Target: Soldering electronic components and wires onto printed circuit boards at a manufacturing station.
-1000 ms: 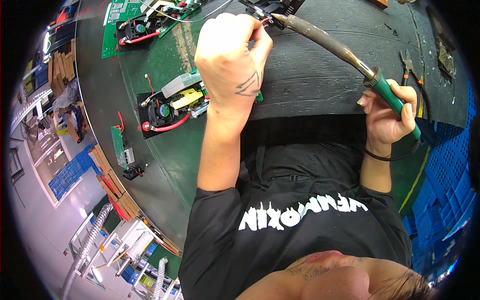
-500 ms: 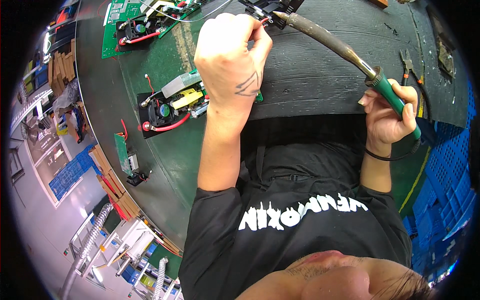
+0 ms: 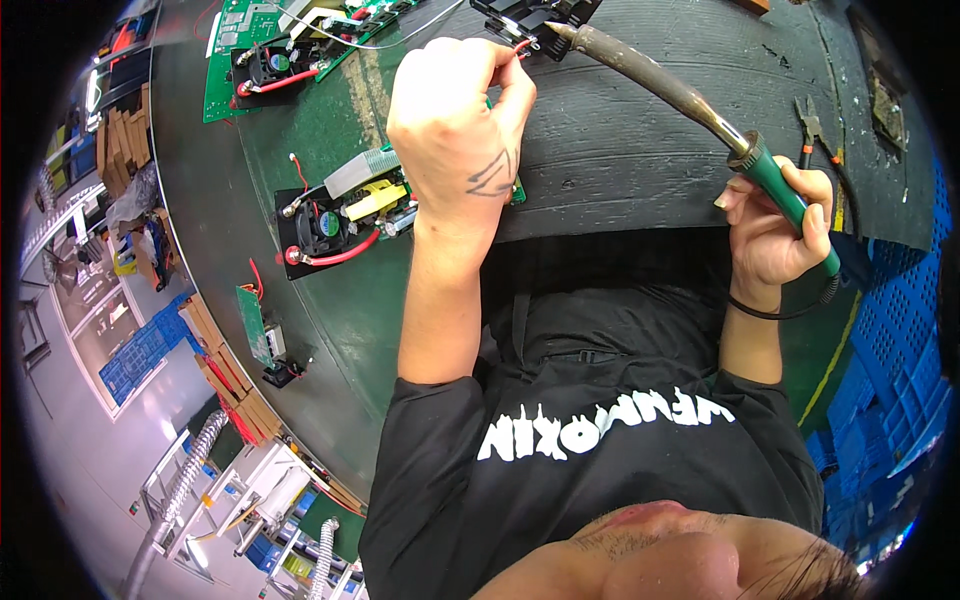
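Observation:
My left hand (image 3: pixel 455 130) is closed, with a short red wire (image 3: pixel 521 46) pinched between thumb and fingertips. That wire reaches the edge of a black finned part (image 3: pixel 535 22) at the top of the view. My right hand (image 3: pixel 775 230) wraps round the green handle of a soldering iron (image 3: pixel 690 100), whose tip lies at the black part, close to the wire end. A circuit board with a black fan and yellow transformer (image 3: pixel 375 200) lies partly hidden behind my left hand and wrist.
Another fan-fitted board (image 3: pixel 275 65) sits at the far left. Below it, a small green board (image 3: pixel 255 325) lies on a dark strip. Pliers (image 3: pixel 812 130) rest on the black mat (image 3: pixel 640 180) at right. Blue perforated crates (image 3: pixel 890 330) stand beside the bench. A thin pale wire (image 3: pixel 400 42) crosses the top.
My left hand has dropped slightly toward me with its fingers still pinched. The small green board at left has shifted a little nearer and to the right. The soldering iron has barely moved.

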The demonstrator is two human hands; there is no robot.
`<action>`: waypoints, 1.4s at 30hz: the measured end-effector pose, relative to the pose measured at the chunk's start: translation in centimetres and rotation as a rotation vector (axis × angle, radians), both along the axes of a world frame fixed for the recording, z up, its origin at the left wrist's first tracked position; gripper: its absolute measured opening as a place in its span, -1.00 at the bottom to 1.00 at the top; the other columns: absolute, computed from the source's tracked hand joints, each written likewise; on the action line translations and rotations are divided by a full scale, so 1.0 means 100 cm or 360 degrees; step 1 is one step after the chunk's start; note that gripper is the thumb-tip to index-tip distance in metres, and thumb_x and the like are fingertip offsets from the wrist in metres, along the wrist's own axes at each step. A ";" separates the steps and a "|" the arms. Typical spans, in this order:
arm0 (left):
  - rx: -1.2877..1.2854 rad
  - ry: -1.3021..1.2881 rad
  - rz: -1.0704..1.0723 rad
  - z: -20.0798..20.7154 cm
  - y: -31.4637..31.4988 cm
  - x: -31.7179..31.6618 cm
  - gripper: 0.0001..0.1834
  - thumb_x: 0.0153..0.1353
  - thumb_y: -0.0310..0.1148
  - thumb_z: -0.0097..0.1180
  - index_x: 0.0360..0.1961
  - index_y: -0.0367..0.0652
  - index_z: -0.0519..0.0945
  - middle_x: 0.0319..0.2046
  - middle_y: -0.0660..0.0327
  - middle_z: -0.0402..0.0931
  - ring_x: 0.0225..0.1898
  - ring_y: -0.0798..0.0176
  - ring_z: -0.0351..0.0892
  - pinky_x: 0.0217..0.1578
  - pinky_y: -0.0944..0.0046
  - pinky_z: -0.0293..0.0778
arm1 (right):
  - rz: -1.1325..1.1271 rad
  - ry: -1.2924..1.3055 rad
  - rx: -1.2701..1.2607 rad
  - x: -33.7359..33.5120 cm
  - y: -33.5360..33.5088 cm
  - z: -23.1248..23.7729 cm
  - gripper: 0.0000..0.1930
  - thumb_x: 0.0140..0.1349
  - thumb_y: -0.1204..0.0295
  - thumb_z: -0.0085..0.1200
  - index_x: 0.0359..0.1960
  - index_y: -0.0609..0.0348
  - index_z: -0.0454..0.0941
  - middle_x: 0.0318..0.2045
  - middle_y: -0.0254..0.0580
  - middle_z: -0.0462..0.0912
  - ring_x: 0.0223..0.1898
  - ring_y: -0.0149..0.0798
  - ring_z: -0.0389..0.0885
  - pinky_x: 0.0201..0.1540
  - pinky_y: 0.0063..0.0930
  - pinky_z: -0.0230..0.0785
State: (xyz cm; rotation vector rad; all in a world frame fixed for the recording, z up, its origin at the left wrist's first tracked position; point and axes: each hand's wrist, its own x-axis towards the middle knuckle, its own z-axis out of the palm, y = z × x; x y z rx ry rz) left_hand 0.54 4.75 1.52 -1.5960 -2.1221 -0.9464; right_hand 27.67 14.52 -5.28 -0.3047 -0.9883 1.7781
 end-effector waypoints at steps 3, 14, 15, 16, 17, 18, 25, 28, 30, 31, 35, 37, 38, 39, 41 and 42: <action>-0.0040 -0.0034 0.0005 -0.001 -0.003 0.002 -0.89 0.07 -0.52 0.39 -0.34 -0.17 0.74 -0.48 0.23 0.62 -0.46 0.23 0.54 -0.37 0.26 0.46 | -0.0031 -0.0013 -0.0015 0.000 -0.001 0.001 -0.56 0.47 0.13 -0.15 0.03 0.30 0.52 -0.26 0.39 0.70 -0.51 0.02 0.68 -0.49 -0.34 0.54; -0.0119 -0.0148 -0.0025 0.005 -0.012 -0.011 -0.80 0.15 -0.48 0.44 -0.17 -0.15 0.79 -0.43 0.22 0.62 -0.46 0.27 0.55 -0.33 0.29 0.51 | -0.0057 0.0013 -0.0071 0.001 -0.001 -0.001 -0.55 0.47 0.13 -0.15 0.04 0.29 0.52 -0.23 0.41 0.71 -0.51 0.02 0.69 -0.47 -0.31 0.57; -0.0160 -0.0187 -0.0058 0.005 -0.013 -0.011 -0.79 0.16 -0.49 0.44 -0.14 -0.16 0.80 -0.45 0.24 0.62 -0.52 0.36 0.51 -0.38 0.35 0.49 | -0.0048 -0.0015 -0.0040 0.001 -0.001 -0.001 -0.55 0.47 0.12 -0.14 0.04 0.29 0.53 -0.22 0.41 0.71 -0.50 0.02 0.69 -0.47 -0.30 0.58; -0.0172 -0.0215 -0.0030 0.004 -0.014 -0.010 -0.82 0.16 -0.48 0.42 -0.18 -0.16 0.79 -0.43 0.22 0.61 -0.47 0.28 0.55 -0.34 0.29 0.51 | -0.0031 -0.0011 -0.0023 0.002 0.000 -0.001 -0.55 0.46 0.12 -0.14 0.04 0.29 0.53 -0.22 0.41 0.71 -0.50 0.03 0.69 -0.47 -0.30 0.58; -0.0185 -0.0244 -0.0004 0.004 -0.015 -0.009 -0.85 0.17 -0.47 0.41 -0.21 -0.15 0.77 -0.41 0.20 0.61 -0.42 0.20 0.60 -0.30 0.23 0.53 | -0.0011 0.0020 -0.0029 0.002 0.000 0.000 -0.55 0.46 0.12 -0.14 0.05 0.29 0.53 -0.22 0.42 0.71 -0.50 0.03 0.69 -0.46 -0.30 0.59; -0.0199 -0.0274 0.0022 0.003 -0.015 -0.008 -0.88 0.17 -0.47 0.39 -0.25 -0.14 0.76 -0.39 0.18 0.61 -0.37 0.12 0.64 -0.27 0.17 0.56 | -0.0026 -0.0016 -0.0009 0.002 0.000 0.000 -0.55 0.46 0.12 -0.14 0.05 0.28 0.53 -0.22 0.41 0.71 -0.50 0.03 0.69 -0.46 -0.30 0.59; -0.0088 -0.0468 0.0151 -0.003 -0.014 -0.002 -0.89 0.17 -0.51 0.35 -0.26 -0.19 0.75 -0.40 0.20 0.62 -0.45 0.25 0.62 -0.36 0.25 0.53 | -0.0051 -0.0002 -0.0043 0.004 -0.001 -0.002 -0.55 0.46 0.13 -0.15 0.05 0.29 0.53 -0.23 0.41 0.71 -0.49 0.04 0.70 -0.46 -0.29 0.59; -0.0070 -0.0459 0.0156 -0.001 -0.013 -0.001 -0.88 0.16 -0.54 0.35 -0.26 -0.20 0.75 -0.40 0.21 0.62 -0.46 0.28 0.61 -0.36 0.27 0.53 | -0.0026 0.0043 -0.0019 0.003 0.001 -0.003 -0.55 0.46 0.13 -0.16 0.06 0.29 0.53 -0.23 0.41 0.72 -0.49 0.04 0.70 -0.47 -0.28 0.59; -0.0057 -0.0459 0.0139 0.000 -0.014 0.000 -0.87 0.15 -0.57 0.35 -0.26 -0.21 0.74 -0.40 0.21 0.62 -0.47 0.28 0.61 -0.36 0.28 0.53 | -0.0034 0.0037 -0.0024 0.003 0.001 -0.002 -0.54 0.46 0.13 -0.16 0.06 0.30 0.53 -0.24 0.41 0.72 -0.50 0.03 0.70 -0.47 -0.28 0.58; 0.0000 -0.0451 0.0119 0.000 -0.013 0.000 -0.87 0.16 -0.58 0.34 -0.25 -0.22 0.74 -0.41 0.20 0.61 -0.46 0.28 0.60 -0.36 0.28 0.53 | -0.0052 0.0015 -0.0042 0.004 0.000 -0.002 -0.54 0.46 0.13 -0.17 0.07 0.30 0.53 -0.25 0.41 0.72 -0.50 0.03 0.69 -0.47 -0.28 0.58; 0.0183 -0.0331 0.0097 -0.002 -0.013 -0.002 -0.88 0.19 -0.62 0.33 -0.25 -0.24 0.73 -0.40 0.19 0.61 -0.44 0.27 0.60 -0.36 0.27 0.52 | -0.0081 0.0023 -0.0094 0.004 0.000 -0.003 -0.52 0.46 0.12 -0.17 0.08 0.31 0.54 -0.27 0.40 0.72 -0.52 0.03 0.68 -0.48 -0.28 0.57; 0.0214 -0.0301 0.0138 -0.002 -0.015 -0.003 -0.89 0.21 -0.62 0.32 -0.24 -0.24 0.73 -0.40 0.18 0.62 -0.43 0.26 0.60 -0.35 0.27 0.52 | -0.0076 0.0028 -0.0074 0.004 0.000 -0.003 -0.52 0.46 0.11 -0.17 0.08 0.30 0.54 -0.27 0.41 0.73 -0.51 0.04 0.69 -0.48 -0.27 0.57; 0.0209 -0.0321 0.0176 -0.002 -0.016 -0.002 -0.90 0.22 -0.62 0.31 -0.24 -0.24 0.72 -0.39 0.18 0.62 -0.42 0.26 0.60 -0.35 0.26 0.52 | -0.0069 0.0050 -0.0093 0.004 0.001 -0.003 -0.52 0.46 0.11 -0.17 0.08 0.30 0.54 -0.27 0.41 0.73 -0.51 0.04 0.69 -0.48 -0.27 0.57; 0.0203 -0.0342 0.0216 -0.002 -0.018 -0.002 -0.91 0.23 -0.61 0.31 -0.24 -0.24 0.72 -0.39 0.18 0.62 -0.42 0.25 0.60 -0.34 0.26 0.52 | -0.0073 0.0024 -0.0081 0.004 0.001 -0.003 -0.51 0.45 0.11 -0.17 0.08 0.30 0.54 -0.27 0.41 0.73 -0.51 0.04 0.69 -0.48 -0.27 0.57; 0.0174 -0.0313 0.0187 -0.002 -0.019 -0.003 -0.91 0.23 -0.62 0.29 -0.26 -0.24 0.71 -0.38 0.16 0.62 -0.38 0.16 0.60 -0.29 0.21 0.52 | -0.0064 0.0020 -0.0107 0.005 0.001 -0.003 -0.51 0.45 0.09 -0.18 0.07 0.29 0.54 -0.27 0.41 0.73 -0.51 0.05 0.70 -0.49 -0.27 0.56; 0.0173 -0.0259 0.0161 -0.001 -0.019 -0.004 -0.91 0.23 -0.62 0.28 -0.26 -0.24 0.71 -0.38 0.15 0.62 -0.37 0.14 0.60 -0.27 0.19 0.52 | -0.0076 -0.0001 -0.0111 0.005 0.001 -0.003 -0.51 0.45 0.09 -0.18 0.07 0.29 0.54 -0.27 0.41 0.73 -0.51 0.05 0.70 -0.49 -0.28 0.56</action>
